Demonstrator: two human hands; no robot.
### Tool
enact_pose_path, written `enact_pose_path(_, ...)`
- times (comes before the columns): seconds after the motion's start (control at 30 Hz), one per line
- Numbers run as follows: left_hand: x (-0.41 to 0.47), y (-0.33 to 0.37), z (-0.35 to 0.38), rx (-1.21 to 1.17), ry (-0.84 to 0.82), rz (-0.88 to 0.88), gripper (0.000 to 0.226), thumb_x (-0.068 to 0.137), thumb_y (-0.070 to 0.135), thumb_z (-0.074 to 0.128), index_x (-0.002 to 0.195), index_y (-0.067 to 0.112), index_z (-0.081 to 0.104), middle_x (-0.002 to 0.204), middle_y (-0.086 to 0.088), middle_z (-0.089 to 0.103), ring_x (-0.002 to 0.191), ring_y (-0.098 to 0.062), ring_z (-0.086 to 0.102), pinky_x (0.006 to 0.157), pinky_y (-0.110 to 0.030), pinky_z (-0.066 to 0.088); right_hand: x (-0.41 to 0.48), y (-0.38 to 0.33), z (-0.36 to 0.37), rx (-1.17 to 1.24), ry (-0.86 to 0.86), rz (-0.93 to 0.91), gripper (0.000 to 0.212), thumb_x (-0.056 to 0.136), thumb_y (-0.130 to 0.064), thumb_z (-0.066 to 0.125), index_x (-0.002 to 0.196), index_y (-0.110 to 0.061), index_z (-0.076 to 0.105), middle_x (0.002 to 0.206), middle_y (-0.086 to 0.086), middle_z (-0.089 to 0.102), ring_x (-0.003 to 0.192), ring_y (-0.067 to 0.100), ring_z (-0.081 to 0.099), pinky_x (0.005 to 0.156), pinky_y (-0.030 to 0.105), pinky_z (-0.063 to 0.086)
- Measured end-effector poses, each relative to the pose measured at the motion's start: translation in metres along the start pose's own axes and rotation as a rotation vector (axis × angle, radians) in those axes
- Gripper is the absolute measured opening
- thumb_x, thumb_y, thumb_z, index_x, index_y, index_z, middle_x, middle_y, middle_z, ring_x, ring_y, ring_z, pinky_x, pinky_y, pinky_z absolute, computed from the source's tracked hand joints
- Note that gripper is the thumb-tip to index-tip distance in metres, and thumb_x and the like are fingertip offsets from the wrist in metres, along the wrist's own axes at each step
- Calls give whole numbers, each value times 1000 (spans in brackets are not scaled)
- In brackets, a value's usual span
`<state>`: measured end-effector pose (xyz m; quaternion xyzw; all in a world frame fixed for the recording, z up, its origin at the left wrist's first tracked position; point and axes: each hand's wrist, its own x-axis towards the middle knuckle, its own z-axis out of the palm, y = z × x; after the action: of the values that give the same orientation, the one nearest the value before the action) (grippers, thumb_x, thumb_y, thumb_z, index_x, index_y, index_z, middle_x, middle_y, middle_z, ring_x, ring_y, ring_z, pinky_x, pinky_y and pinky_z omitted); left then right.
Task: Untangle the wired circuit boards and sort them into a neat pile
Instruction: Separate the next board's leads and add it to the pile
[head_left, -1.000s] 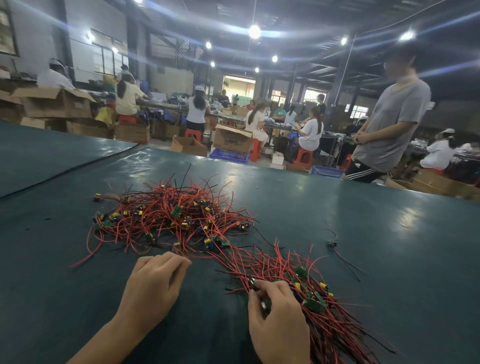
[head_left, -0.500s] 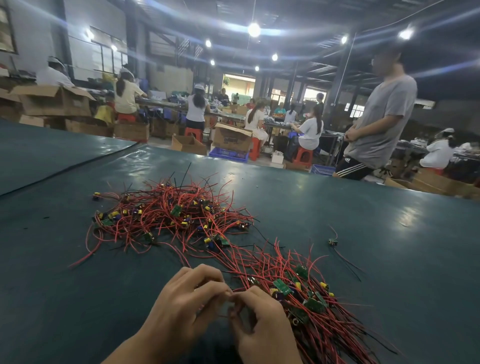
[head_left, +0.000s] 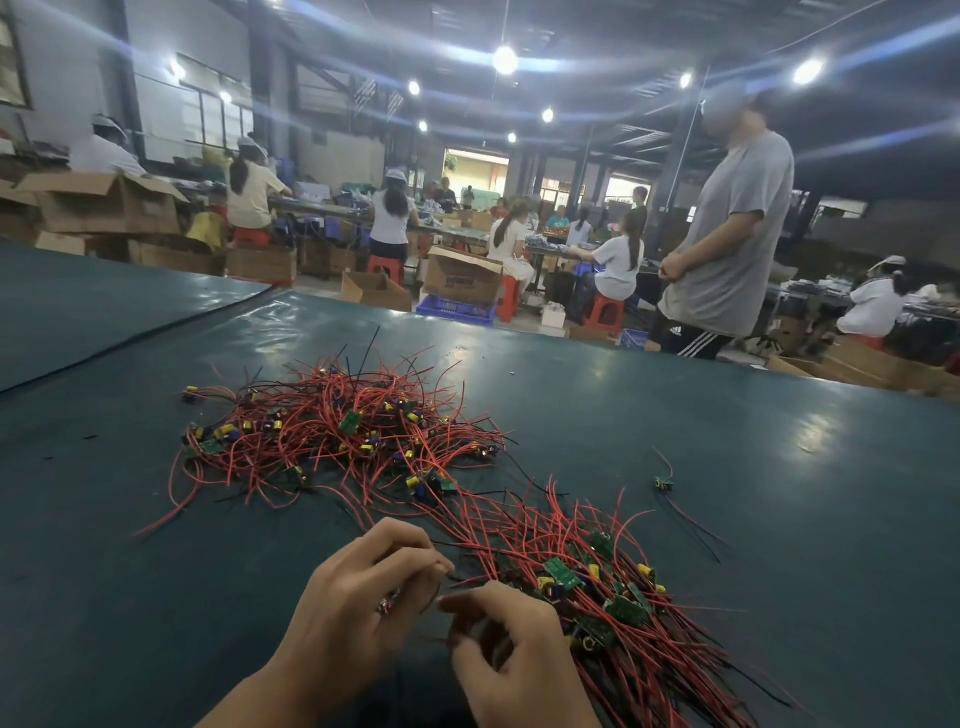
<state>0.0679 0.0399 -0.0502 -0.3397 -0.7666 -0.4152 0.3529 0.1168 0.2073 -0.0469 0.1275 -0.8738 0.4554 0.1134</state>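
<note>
On the dark green desk (head_left: 727, 441) before me, my left hand (head_left: 363, 608) curls its grip round a small wired board (head_left: 387, 605). My right hand (head_left: 511, 665) is curled beside it; I cannot tell what it holds. A tangled heap (head_left: 337, 436) lies beyond, a neater pile (head_left: 597, 597) just right.

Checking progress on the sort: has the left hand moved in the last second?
Yes. The left hand moved right, toward the near wire pile, and now pinches a wired board.
</note>
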Motion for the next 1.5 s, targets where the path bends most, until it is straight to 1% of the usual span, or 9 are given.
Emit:
enact_pose_path(0.1, 1, 0, -1, 24, 6, -5, 37, 98, 37, 47, 86, 15, 74, 91, 8, 60, 73, -7, 61, 60, -26, 50, 0, -3, 1, 15, -32, -10, 20, 73, -30, 61, 90, -36, 70, 76, -15, 68, 56, 8, 60, 56, 11, 39)
enact_pose_path(0.23, -1, 0, 1, 16, -4, -8, 33, 97, 34, 49, 85, 15, 73, 91, 9, 59, 74, -6, 60, 60, -27, 50, 3, -1, 2, -44, 53, -78, 8, 84, -38, 66, 78, -33, 68, 72, -21, 61, 61, 8, 60, 55, 14, 40)
enact_pose_path(0.47, 0, -2, 1, -7, 14, -40, 36, 98, 38, 47, 85, 16, 72, 90, 11, 58, 72, -8, 60, 56, -30, 50, 2, 0, 1, 17, -10, 5, 22, 75, -25, 60, 86, -40, 71, 79, -16, 68, 60, 8, 61, 54, 12, 41)
enact_pose_path(0.63, -1, -3, 1, -25, 1, -52, 35, 97, 39, 47, 87, 17, 72, 92, 12, 59, 75, -7, 61, 58, -30, 51, -1, -1, 4, -4, -35, 3, 22, 74, -50, 68, 92, -37, 70, 80, -12, 70, 67, 5, 67, 63, 17, 52)
enact_pose_path(0.73, -3, -3, 2, -40, -33, -42, 31, 96, 36, 50, 86, 17, 72, 92, 12, 59, 75, -7, 61, 57, -29, 51, -1, -5, 4, -19, -25, -31, 21, 71, -60, 68, 87, -45, 66, 78, -14, 68, 67, 5, 67, 61, 16, 50)
enact_pose_path(0.83, -5, -1, 5, -43, -91, -28, 27, 95, 33, 52, 84, 17, 71, 89, 14, 59, 73, -5, 60, 56, -27, 50, 1, -4, 6, -100, 11, -89, 9, 76, -52, 64, 74, -44, 60, 68, -12, 58, 62, 3, 58, 57, 15, 41)
enact_pose_path(0.97, -7, 2, 7, -41, -134, -17, 20, 93, 29, 55, 84, 19, 70, 86, 15, 59, 68, -1, 56, 56, -19, 47, 4, 2, 9, -151, 26, -119, 20, 84, -39, 61, 77, -20, 63, 72, -4, 53, 66, 10, 53, 59, 31, 45)
enact_pose_path(1.07, -7, 0, 7, -43, -136, -30, 20, 93, 29, 55, 84, 19, 70, 86, 17, 60, 69, -1, 56, 55, -21, 47, 5, 4, 9, -169, 15, -108, 25, 85, -38, 58, 82, -15, 69, 77, -1, 58, 71, 13, 56, 65, 36, 47)
enact_pose_path(1.5, -8, -2, 6, -30, -153, -64, 23, 94, 35, 53, 86, 22, 69, 85, 18, 61, 69, -2, 60, 55, -26, 51, 6, 7, 11, -170, 31, -65, 16, 86, -34, 63, 86, -21, 71, 81, -6, 61, 73, 10, 57, 67, 29, 49)
